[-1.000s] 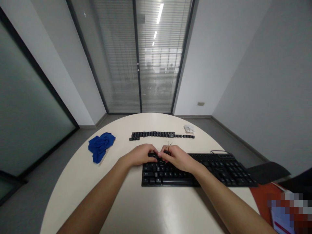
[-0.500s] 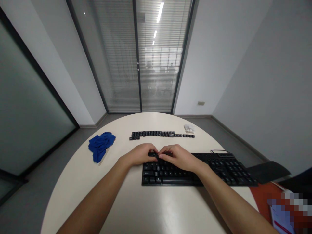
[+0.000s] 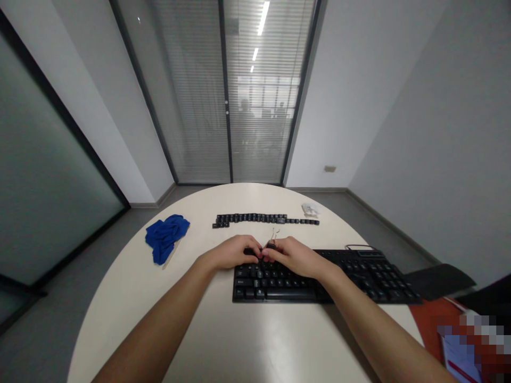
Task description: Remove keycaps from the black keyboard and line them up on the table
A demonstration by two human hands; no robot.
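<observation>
My right hand [image 3: 294,256] is pinching a thin wire tool [image 3: 273,234] over the keyboard [image 3: 287,293], which is stretching toward three o'clock. My left hand [image 3: 231,252] is curling at the keyboard's ten o'clock corner; I cannot tell its grip.

**Black keyboard [image 3: 361,270] flat on the table [image 3: 223,332]**

It lies lengthwise, its right end at the table's edge, many keys in place. Loose black keys [image 3: 255,217] form rows beyond it. Thin wire prongs [image 3: 273,233] point upward from the right hand [image 3: 290,253].
</observation>
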